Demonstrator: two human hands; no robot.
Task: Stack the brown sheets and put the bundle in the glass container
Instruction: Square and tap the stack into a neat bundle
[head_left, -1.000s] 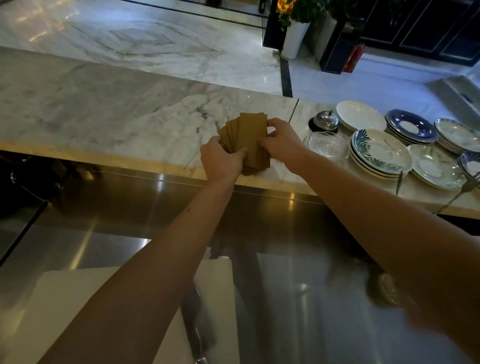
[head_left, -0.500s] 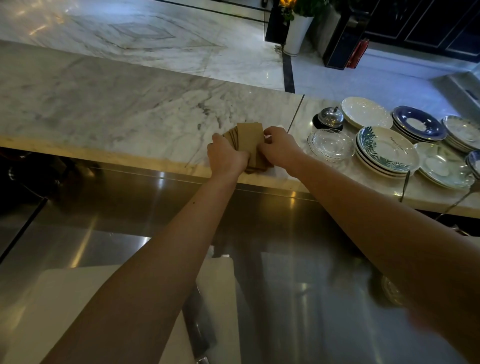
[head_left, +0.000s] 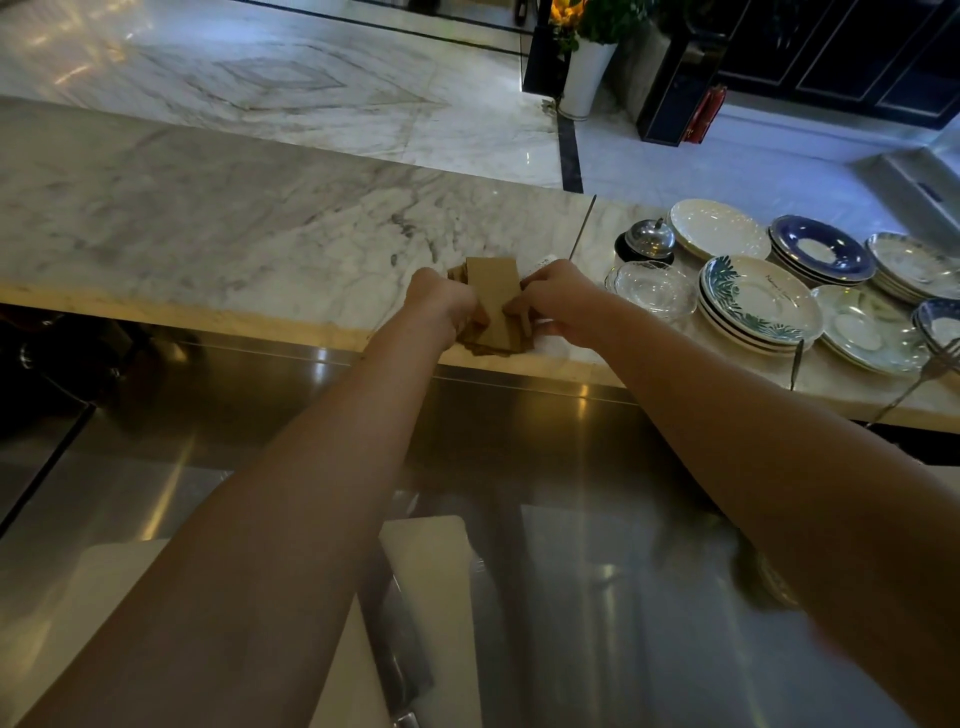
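Observation:
A loose bundle of brown sheets (head_left: 493, 299) rests on the marble counter (head_left: 234, 244) near its front edge, fanned and uneven. My left hand (head_left: 440, 301) grips the bundle's left side. My right hand (head_left: 558, 301) pinches its right side, fingers curled over the sheets. The clear glass container (head_left: 649, 288), a shallow dish, sits on the counter just to the right of my right hand, apart from it. The lower edges of the sheets are partly hidden by my hands.
Stacks of patterned plates (head_left: 761, 301) and blue-rimmed saucers (head_left: 821, 249) crowd the counter's right end, with a metal call bell (head_left: 649, 239) behind the glass dish. Below the counter lies a steel worktop (head_left: 519, 441) with a white cutting board (head_left: 431, 571).
Both hands have lowered the sheets from an upright fan to lie near the counter edge, pressing them closer together. The view has tilted slightly.

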